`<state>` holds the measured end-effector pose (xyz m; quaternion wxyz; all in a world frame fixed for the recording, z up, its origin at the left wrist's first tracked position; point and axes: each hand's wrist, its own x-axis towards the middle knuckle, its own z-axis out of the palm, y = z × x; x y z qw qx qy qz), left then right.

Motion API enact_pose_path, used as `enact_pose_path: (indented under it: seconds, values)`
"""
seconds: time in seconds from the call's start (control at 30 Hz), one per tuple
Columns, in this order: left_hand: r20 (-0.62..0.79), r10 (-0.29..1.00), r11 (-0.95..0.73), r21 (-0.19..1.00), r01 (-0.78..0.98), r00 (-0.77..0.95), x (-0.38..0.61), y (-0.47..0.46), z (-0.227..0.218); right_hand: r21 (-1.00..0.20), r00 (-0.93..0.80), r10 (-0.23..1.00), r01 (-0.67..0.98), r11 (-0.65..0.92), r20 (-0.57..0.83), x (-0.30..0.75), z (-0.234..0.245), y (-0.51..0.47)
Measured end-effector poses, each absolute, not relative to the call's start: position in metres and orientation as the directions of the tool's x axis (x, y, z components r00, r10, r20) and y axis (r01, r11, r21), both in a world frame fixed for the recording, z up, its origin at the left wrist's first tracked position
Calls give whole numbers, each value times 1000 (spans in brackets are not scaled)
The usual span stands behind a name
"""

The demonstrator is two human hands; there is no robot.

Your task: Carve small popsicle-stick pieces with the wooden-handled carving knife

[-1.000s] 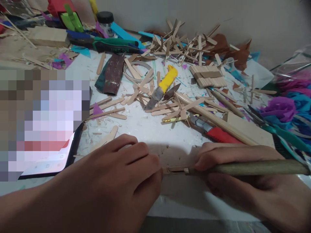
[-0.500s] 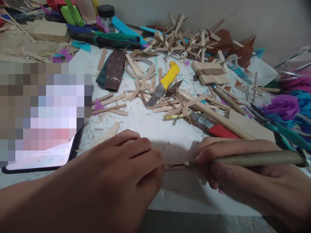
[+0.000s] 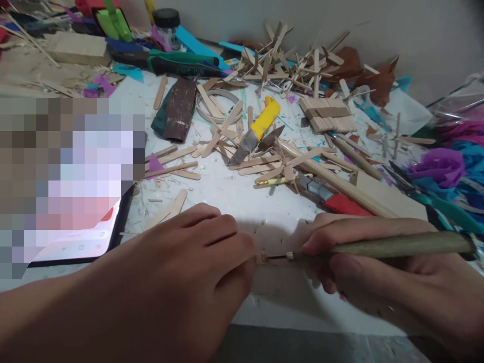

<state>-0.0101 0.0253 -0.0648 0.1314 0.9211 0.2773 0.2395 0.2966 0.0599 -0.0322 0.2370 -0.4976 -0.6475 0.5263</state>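
My left hand (image 3: pixel 204 267) is closed low in the middle of the view, its fingers curled down. From under its fingertips pokes the end of a thin pale wooden stick (image 3: pixel 260 258), the rest of it hidden. Closed around a wooden-handled carving tool (image 3: pixel 401 246), my right hand (image 3: pixel 378 267) lies at the lower right. The tool's thin dark tip points left and meets the stick's end, close to my left fingers. A small pale bit of wood (image 3: pixel 290 255) sits along that tip.
A phone (image 3: pixel 86 247), largely blurred out, lies at left. Beyond my hands are loose craft sticks (image 3: pixel 223 131), a yellow-handled blade (image 3: pixel 260 123), a long wooden rod (image 3: pixel 333 176) and a bundle of sticks (image 3: pixel 327 113). Green-handled scissors (image 3: pixel 446 206) lie at right near purple paper (image 3: pixel 436 166).
The view has shifted slightly. Both hands keep nearly the same place and grip, with the tool's tip still at the stick's end.
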Motion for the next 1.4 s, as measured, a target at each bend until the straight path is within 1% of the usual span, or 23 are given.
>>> enact_pose_path:
  seconds: [0.1, 0.23, 0.33, 0.4, 0.5, 0.63, 0.73, 0.8, 0.93, 1.1, 1.27, 1.33, 1.4]
  values:
    - [341, 586, -799, 392, 456, 735, -10, 23, -68, -907, -424, 884, 421, -1, -198, 286, -26, 62]
    - [319, 598, -790, 393, 471, 736, -11, 20, -70, -899, -338, 918, 435, -41, -206, 276, -27, 62]
    - [322, 587, -797, 390, 461, 743, -9, 20, -65, -913, -275, 911, 355, -201, -307, 279, -38, 59]
    - [324, 578, -806, 368, 463, 749, -7, 20, -62, -913, -296, 880, 291, -287, -371, 283, -46, 58]
    - [335, 598, -795, 367, 483, 729, -4, 21, -58, -927, -335, 871, 236, -292, -360, 286, -53, 60]
    - [360, 598, -797, 366, 481, 716, -2, 23, -57, -937, -326, 881, 198, -289, -341, 280, -49, 63]
    - [370, 572, -818, 322, 477, 732, -3, 23, -57, -922, -389, 839, 90, -376, -380, 274, -44, 65]
    - [365, 564, -824, 309, 475, 740, -3, 23, -57, -915, -392, 836, 36, -402, -383, 274, -44, 63]
    - [360, 585, -807, 353, 474, 727, -4, 22, -57, -925, -320, 868, 110, -364, -379, 284, -52, 58]
    - [349, 586, -802, 375, 464, 731, -5, 23, -58, -951, -408, 861, 73, -302, -305, 284, -51, 56]
    - [348, 600, -789, 403, 464, 720, -4, 23, -59, -960, -421, 865, 57, -274, -272, 282, -49, 57]
    - [338, 609, -781, 412, 469, 717, -4, 23, -59, -960, -419, 865, 90, -263, -276, 286, -50, 58]
    - [343, 607, -784, 405, 470, 717, -3, 23, -59, -964, -415, 873, 181, -196, -255, 290, -48, 58]
